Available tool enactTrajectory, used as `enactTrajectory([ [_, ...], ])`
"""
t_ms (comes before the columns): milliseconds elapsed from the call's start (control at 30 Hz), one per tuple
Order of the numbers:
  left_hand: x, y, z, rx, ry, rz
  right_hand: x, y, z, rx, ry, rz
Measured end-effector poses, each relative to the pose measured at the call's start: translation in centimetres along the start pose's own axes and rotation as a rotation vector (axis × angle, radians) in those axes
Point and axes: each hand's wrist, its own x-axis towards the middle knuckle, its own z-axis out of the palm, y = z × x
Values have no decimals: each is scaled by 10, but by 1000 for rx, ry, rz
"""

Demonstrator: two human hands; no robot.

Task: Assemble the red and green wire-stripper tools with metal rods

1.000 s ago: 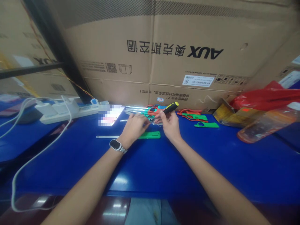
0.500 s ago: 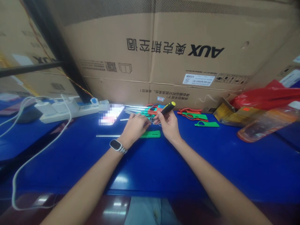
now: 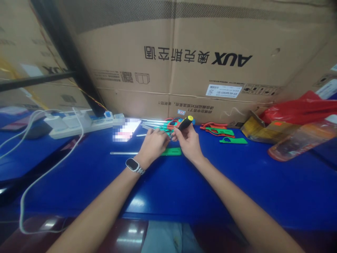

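Note:
My right hand (image 3: 191, 143) is closed around a screwdriver (image 3: 186, 122) with a black and yellow handle, tilted up and to the right. Close beside it, my left hand (image 3: 154, 143) has its fingers pinched together; what they hold is too small and too covered to make out. Below the fingers, a green long-necked lighter (image 3: 172, 151) lies on the blue table, its metal tube (image 3: 122, 153) pointing left and its middle hidden by my left hand. Behind both hands lie several more lighters with metal tubes (image 3: 155, 121) and green and red bodies, partly covered.
Green and red plastic handle shells (image 3: 219, 131) lie right of my hands, with one green shell (image 3: 233, 140) apart. A lit phone (image 3: 129, 129) and a white power strip (image 3: 65, 130) are left. A bottle (image 3: 302, 138) and red bag (image 3: 297, 107) stand right; a large carton (image 3: 126, 31) rises behind.
The screwdriver handle has tipped slightly towards the left in my right hand. Both hands stay close together at the same spot, and the whole view has shifted a little.

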Motion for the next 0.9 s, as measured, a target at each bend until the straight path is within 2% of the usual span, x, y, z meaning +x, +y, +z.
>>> enactTrajectory([
  [133,-1,4,0,-21,21,31,1,-8,-3,-24,-9,-10],
  [300,-3,10,6,-297,36,39,0,-15,-22,-38,14,-1],
  [467,-6,13,22,-429,-107,64,-3,-7,-39,2,36,66],
  [633,-6,12,32,-508,-163,45,-6,-3,-37,23,17,74],
  [900,-7,12,32,-530,-175,26,-6,-5,-32,3,-14,81],
])
